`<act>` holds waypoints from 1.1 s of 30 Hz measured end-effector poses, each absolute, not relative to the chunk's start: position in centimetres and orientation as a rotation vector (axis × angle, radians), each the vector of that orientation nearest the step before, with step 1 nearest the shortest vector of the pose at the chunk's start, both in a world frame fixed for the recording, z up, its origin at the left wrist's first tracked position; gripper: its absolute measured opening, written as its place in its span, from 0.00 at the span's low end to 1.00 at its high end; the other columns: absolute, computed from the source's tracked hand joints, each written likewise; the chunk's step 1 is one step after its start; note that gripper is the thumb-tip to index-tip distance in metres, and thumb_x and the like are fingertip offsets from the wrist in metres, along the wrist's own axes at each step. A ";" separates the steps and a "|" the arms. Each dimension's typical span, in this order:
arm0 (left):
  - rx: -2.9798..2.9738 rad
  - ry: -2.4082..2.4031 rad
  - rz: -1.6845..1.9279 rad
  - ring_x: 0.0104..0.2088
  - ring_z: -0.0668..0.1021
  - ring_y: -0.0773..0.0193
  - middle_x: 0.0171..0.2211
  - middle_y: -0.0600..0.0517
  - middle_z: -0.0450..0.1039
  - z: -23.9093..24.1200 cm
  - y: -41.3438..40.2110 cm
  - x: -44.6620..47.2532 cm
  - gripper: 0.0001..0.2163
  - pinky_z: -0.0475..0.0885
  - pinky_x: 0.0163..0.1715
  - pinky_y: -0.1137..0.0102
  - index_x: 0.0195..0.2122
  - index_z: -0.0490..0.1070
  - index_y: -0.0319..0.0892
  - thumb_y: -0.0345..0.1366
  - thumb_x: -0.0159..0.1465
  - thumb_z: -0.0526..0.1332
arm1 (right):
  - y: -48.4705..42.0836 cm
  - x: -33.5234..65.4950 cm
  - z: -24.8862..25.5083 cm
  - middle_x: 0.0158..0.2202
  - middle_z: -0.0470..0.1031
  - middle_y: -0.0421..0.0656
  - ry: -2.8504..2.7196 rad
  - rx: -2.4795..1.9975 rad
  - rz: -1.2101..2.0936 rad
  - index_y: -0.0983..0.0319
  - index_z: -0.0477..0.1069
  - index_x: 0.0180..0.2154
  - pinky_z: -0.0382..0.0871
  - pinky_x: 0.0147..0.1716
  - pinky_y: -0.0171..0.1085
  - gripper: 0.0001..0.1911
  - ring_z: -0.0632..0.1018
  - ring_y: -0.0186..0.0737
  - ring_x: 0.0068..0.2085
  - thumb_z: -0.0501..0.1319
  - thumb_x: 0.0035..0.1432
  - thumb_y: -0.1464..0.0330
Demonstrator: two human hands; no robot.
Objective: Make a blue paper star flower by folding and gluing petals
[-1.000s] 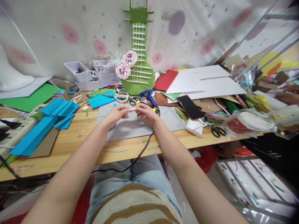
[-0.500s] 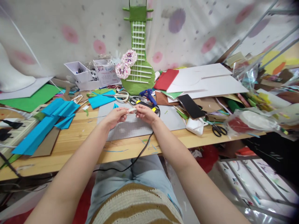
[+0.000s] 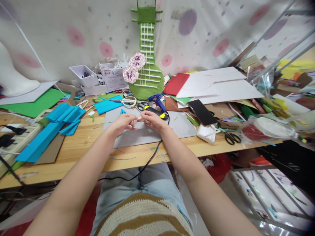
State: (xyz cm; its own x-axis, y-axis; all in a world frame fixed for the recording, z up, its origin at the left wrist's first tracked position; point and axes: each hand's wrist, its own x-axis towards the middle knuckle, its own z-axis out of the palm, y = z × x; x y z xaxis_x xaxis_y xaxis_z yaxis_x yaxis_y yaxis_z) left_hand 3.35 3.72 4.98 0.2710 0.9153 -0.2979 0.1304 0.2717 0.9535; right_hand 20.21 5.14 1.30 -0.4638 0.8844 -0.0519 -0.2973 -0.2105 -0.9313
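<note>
Both hands meet over the table, fingertips nearly touching: the left hand (image 3: pixel 124 123) and the right hand (image 3: pixel 152 120) each pinch a small whitish piece (image 3: pixel 139 118) between thumb and fingers. A moment ago it showed as a little loop; now less of it peeks out, so I take it that it is being turned or pressed into shape, though I can't make out its form. It is held just above a grey mat (image 3: pixel 182 124) on the wooden table (image 3: pixel 81 144). Beyond lies a blue glue gun (image 3: pixel 157 101), with a green guitar-shaped piece (image 3: pixel 142 93) standing behind it against a spotted curtain (image 3: pixel 86 19). Folded blue strips (image 3: pixel 39 139) lie to the left; a phone (image 3: pixel 202 112) and white boards (image 3: pixel 231 88) clutter the right.
</note>
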 end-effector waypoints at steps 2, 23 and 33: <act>1.180 1.221 0.755 0.20 0.65 0.74 0.25 0.53 0.69 5.0 3.7 3.7 0.10 0.71 0.22 0.72 0.23 0.70 0.38 0.39 0.46 0.64 | 5.2 20.1 1.2 0.19 0.65 0.32 -1.185 -0.758 1.780 0.62 0.61 0.25 0.51 0.17 0.25 0.17 0.57 0.22 0.17 0.68 0.43 0.61; 1.206 1.223 0.758 0.19 0.63 0.75 0.26 0.52 0.71 6.1 3.6 4.3 0.13 0.70 0.21 0.74 0.25 0.72 0.37 0.42 0.42 0.65 | 5.4 20.3 1.2 0.26 0.71 0.34 -1.065 -0.650 1.847 0.61 0.59 0.26 0.65 0.21 0.26 0.18 0.70 0.26 0.23 0.68 0.44 0.62; 1.160 1.179 0.806 0.19 0.64 0.75 0.28 0.48 0.74 6.2 3.6 4.5 0.11 0.73 0.24 0.69 0.24 0.73 0.36 0.39 0.41 0.63 | 5.8 20.4 0.7 0.22 0.68 0.32 -1.048 -0.618 1.861 0.61 0.59 0.26 0.66 0.21 0.27 0.18 0.67 0.25 0.20 0.68 0.43 0.63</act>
